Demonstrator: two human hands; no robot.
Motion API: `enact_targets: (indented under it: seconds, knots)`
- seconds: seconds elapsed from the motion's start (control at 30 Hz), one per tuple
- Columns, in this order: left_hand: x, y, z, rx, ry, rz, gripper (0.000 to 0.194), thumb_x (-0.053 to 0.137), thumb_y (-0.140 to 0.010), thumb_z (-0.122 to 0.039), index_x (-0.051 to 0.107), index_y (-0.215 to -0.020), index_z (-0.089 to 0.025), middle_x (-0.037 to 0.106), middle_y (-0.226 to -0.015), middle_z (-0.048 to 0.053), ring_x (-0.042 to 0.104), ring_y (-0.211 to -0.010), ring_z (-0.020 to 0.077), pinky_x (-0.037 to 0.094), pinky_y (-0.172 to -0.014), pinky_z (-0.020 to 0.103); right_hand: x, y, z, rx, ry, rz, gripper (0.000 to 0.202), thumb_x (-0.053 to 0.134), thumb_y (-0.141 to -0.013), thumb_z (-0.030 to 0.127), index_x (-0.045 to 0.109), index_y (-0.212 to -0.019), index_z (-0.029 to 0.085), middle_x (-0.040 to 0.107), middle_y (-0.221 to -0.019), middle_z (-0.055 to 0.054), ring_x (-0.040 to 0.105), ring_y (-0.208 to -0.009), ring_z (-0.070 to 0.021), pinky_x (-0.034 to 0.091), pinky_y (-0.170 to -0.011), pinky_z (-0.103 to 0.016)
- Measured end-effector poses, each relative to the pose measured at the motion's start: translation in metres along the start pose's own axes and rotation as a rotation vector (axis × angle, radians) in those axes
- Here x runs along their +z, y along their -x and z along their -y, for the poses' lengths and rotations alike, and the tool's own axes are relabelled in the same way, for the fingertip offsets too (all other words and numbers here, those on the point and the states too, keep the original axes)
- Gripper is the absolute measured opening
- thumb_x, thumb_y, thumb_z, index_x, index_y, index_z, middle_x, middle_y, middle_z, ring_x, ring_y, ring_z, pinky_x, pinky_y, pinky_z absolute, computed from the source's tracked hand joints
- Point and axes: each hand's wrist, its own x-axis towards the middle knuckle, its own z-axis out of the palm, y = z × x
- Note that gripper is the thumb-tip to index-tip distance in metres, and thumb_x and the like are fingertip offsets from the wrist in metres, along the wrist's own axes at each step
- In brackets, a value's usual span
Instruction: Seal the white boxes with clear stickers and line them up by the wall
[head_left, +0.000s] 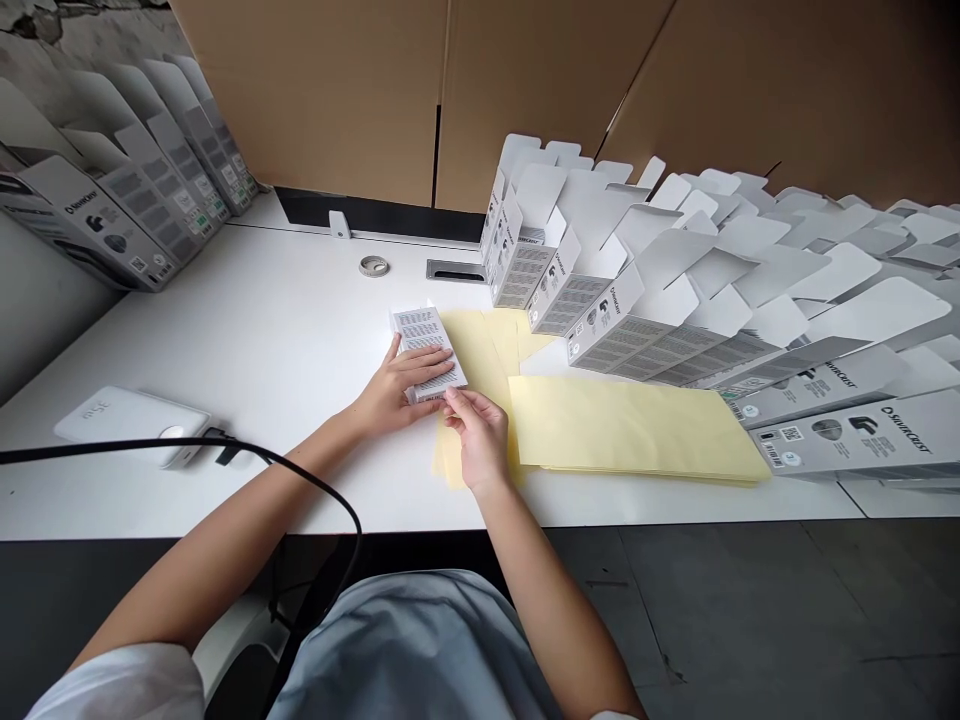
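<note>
A small stack of printed leaflets (pixel 421 330) lies at a slant on the white table, beside the yellow sheets. Across its printed top my left hand (pixel 401 385) lies with the fingers stretched out, the thumb at the far left edge. At the near right corner, the fingertips of my right hand (pixel 478 430) are pinched together on the edge of a leaflet. How many leaves they grip is hidden. Yellow paper sheets (pixel 480 350) lie just right of the stack, partly under my right hand. A second pile of yellow paper (pixel 637 425) lies further right.
Open-topped Silvercrest boxes (pixel 607 325) stand in rows along the right, with more boxes (pixel 101 220) at the far left. A roll of tape (pixel 373 265) lies behind the leaflets. A white power bank (pixel 135 420) sits left, near a black cable (pixel 300 480). Cardboard (pixel 337 100) walls the back.
</note>
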Motion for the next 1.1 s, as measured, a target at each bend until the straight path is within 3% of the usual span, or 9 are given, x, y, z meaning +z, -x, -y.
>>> enact_targets:
  seconds: [0.3, 0.83, 0.97, 1.1]
  knots:
    - [0.000, 0.000, -0.001, 0.011, -0.011, -0.008, 0.051, 0.066, -0.087, -0.044, 0.063, -0.133, -0.022, 0.056, -0.143, 0.012, 0.048, -0.138, 0.0325, -0.005, -0.122, 0.061, -0.001, 0.000, -0.002, 0.019, 0.005, -0.008, 0.024, 0.083, -0.067, 0.039, 0.074, -0.073, 0.019, 0.063, -0.069, 0.001, 0.055, -0.068, -0.0119, 0.047, -0.069, -0.027]
    - [0.001, 0.000, 0.000, 0.026, -0.024, -0.022, 0.049, 0.063, -0.089, -0.044, 0.062, -0.133, -0.022, 0.058, -0.142, 0.011, 0.048, -0.137, 0.0304, -0.003, -0.123, 0.059, -0.001, -0.003, -0.007, 0.000, 0.106, -0.062, 0.033, 0.082, -0.062, 0.046, 0.071, -0.071, 0.017, 0.065, -0.066, -0.001, 0.056, -0.065, -0.0134, 0.047, -0.061, -0.027]
    - [0.002, 0.000, 0.000, 0.030, -0.022, -0.027, 0.050, 0.064, -0.088, -0.044, 0.062, -0.133, -0.022, 0.059, -0.140, 0.011, 0.049, -0.137, 0.0308, -0.003, -0.123, 0.060, -0.005, -0.003, -0.004, -0.110, 0.329, -0.024, 0.038, 0.074, -0.072, 0.054, 0.070, -0.076, 0.017, 0.068, -0.070, -0.004, 0.061, -0.070, -0.0177, 0.048, -0.061, -0.029]
    - [0.002, 0.000, 0.002, 0.050, -0.023, -0.032, 0.049, 0.065, -0.088, -0.044, 0.063, -0.132, -0.023, 0.059, -0.140, 0.011, 0.050, -0.136, 0.0300, -0.003, -0.123, 0.059, -0.011, -0.007, 0.009, -0.416, 0.873, -0.032, 0.037, 0.065, -0.086, 0.050, 0.066, -0.067, 0.018, 0.066, -0.071, -0.005, 0.060, -0.064, -0.0182, 0.047, -0.063, -0.031]
